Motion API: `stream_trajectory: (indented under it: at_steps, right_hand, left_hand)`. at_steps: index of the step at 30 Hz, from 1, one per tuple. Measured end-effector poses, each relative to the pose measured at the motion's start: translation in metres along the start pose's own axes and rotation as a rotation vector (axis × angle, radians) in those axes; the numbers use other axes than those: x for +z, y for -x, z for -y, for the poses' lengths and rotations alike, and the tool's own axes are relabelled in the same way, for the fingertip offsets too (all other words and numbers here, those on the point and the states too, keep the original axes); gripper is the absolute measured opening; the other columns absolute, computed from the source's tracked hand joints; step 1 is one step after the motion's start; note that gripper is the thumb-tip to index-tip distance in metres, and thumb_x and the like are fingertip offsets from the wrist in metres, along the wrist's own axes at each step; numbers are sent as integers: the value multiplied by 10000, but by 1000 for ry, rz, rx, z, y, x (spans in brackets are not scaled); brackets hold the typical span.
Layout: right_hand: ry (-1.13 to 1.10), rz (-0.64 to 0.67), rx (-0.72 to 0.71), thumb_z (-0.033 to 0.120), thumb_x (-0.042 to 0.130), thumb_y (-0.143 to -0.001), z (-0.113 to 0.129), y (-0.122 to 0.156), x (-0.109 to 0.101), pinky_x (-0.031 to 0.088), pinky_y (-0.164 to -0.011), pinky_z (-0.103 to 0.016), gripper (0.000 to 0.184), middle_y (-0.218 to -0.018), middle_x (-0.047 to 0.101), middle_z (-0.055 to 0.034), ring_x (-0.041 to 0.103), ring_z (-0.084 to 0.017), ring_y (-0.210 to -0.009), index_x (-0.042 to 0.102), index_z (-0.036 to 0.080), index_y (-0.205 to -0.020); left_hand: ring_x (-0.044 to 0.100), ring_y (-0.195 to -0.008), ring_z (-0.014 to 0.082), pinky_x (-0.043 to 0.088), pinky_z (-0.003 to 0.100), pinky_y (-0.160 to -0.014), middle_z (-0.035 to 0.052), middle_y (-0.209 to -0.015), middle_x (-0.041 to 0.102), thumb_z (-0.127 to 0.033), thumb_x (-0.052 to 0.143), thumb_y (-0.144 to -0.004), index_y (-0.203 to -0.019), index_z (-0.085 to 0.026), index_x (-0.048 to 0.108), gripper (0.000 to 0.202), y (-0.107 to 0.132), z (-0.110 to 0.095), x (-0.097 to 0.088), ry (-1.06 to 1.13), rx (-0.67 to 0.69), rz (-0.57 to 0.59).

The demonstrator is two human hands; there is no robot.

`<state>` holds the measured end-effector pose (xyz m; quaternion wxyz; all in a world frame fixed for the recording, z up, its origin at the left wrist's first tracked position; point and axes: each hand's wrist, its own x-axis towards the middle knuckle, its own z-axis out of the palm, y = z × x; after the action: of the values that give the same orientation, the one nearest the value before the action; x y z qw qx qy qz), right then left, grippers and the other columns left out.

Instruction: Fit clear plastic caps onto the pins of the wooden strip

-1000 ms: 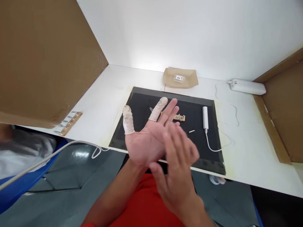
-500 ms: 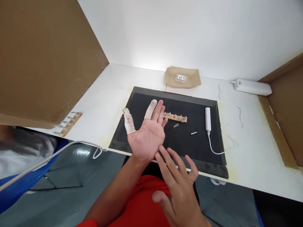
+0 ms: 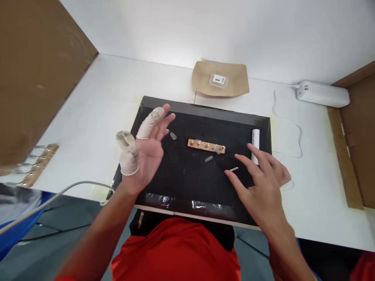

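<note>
Two finger cots (image 3: 150, 123) are already on your left hand (image 3: 148, 154), open and empty. Your bare right hand (image 3: 263, 183), fingers parted, is just beside the white stick (image 3: 234, 169), unlifted on the black mat (image 3: 178, 179).

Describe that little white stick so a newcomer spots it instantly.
On the black mat, find the light-brown strip, then go right toward the right hand. The white stick lies beside its thumb, slimmer and whiter than the translucent piece nearby.
</note>
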<state>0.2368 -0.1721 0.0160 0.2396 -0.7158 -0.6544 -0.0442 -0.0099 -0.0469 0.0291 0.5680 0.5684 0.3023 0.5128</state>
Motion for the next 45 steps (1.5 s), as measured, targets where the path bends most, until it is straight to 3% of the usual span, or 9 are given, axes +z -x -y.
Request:
stream_trajectory:
  at_steps: [3,7,10,13,18,22,31,37,45]
  right_hand:
    - [39,32,-135,318,714,-966,-15,-14,3,410,-1071,-565,198,-1518,608,-133,567,-359,-1332,714,262,-1157]
    - [69,5,-217,331,761,-930,-19,-26,12,378,-1078,-534,163,-1551,571,-120,532,-357,-1340,720,261,-1072]
    - [59,-39,-121,405,789,-902,-15,-27,20,368,-1067,-538,201,-1523,589,-123,532,-358,-1310,696,227,-904]
    - [48,-58,38,431,787,-898,-3,-24,27,370,-1058,-577,262,-1508,596,-137,528,-370,-1295,662,214,-822]
    - [8,6,263,442,725,-933,28,-21,38,366,-1067,-643,230,-1561,537,-150,465,-400,-1341,686,226,-865]
    - [26,4,372,425,682,-958,36,-20,45,354,-1073,-662,215,-1556,527,-153,446,-407,-1344,700,226,-878]
    - [32,31,324,283,666,-964,27,-14,39,386,-1079,-631,102,-1572,536,-145,477,-378,-1349,698,222,-888]
    - [67,-33,351,380,731,-928,29,-17,42,372,-1078,-658,165,-1580,510,-175,454,-415,-1365,699,219,-918]
    - [-1,6,348,290,632,-975,28,-20,45,357,-1085,-649,150,-1607,521,-139,469,-382,-1384,692,225,-854]
  left_hand:
    - [541,-1449,353,382,564,-1280,-81,-1652,472,-719,573,-983,-1484,-427,597,580,-15,14,-22,-201,126,110]
    - [433,-1531,379,320,624,-1306,-13,-1716,353,-531,682,-992,-1589,-421,452,650,-22,27,-31,-488,244,205]
    - [339,-1588,375,224,633,-1342,-8,-1733,310,-510,722,-969,-1600,-444,404,710,-19,28,-26,-624,201,211]
    - [343,-1581,381,244,642,-1325,24,-1749,277,-445,794,-927,-1622,-412,369,816,-13,26,-18,-702,190,231]
    - [396,-1531,406,278,666,-1282,41,-1750,260,-504,811,-898,-1637,-407,334,885,-6,25,-10,-724,175,264]
    - [410,-1523,416,309,656,-1272,40,-1744,279,-527,810,-886,-1628,-412,350,881,-4,28,-10,-709,178,267]
    - [423,-1533,408,300,649,-1306,21,-1733,317,-469,842,-864,-1595,-428,411,849,0,30,-11,-653,157,243]
    - [414,-1536,411,291,647,-1318,38,-1700,361,-479,858,-850,-1556,-413,459,814,0,33,-11,-637,118,220]
    - [443,-1515,393,314,640,-1308,36,-1696,364,-449,829,-878,-1582,-425,431,808,0,35,-14,-663,143,215]
